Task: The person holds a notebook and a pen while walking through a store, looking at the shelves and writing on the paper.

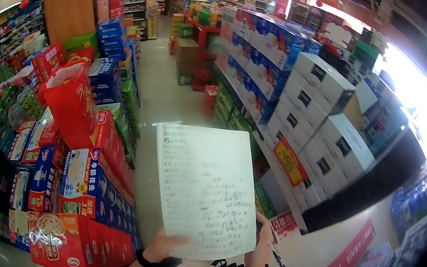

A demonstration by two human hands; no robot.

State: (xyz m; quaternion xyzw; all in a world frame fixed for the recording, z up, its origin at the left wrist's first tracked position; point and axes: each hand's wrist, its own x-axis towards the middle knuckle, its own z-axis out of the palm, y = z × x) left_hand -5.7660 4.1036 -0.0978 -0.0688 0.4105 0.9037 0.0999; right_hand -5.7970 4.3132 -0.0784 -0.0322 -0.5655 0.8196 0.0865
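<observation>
A large white sheet of paper (200, 186) covered in handwritten lines is held up in front of my chest. My left hand (169, 245) grips its lower left corner, with the thumb lying over the front and the other fingers hidden behind. At the lower right edge of the paper is my right hand (262, 241), its fingers curled. A dark pen (279, 257) sticks out from this hand, pointing down and to the right. Whether the right hand also pinches the paper is hard to see. Dark bands circle both wrists.
Stacked red and blue cartons (81, 180) rise on the left, topped by a red gift bag (73, 105). On the right, white boxes (311, 98) and blue boxes (263, 47) fill a shelf with a yellow-red price sign (290, 161). An aisle floor (162, 88) runs ahead between them.
</observation>
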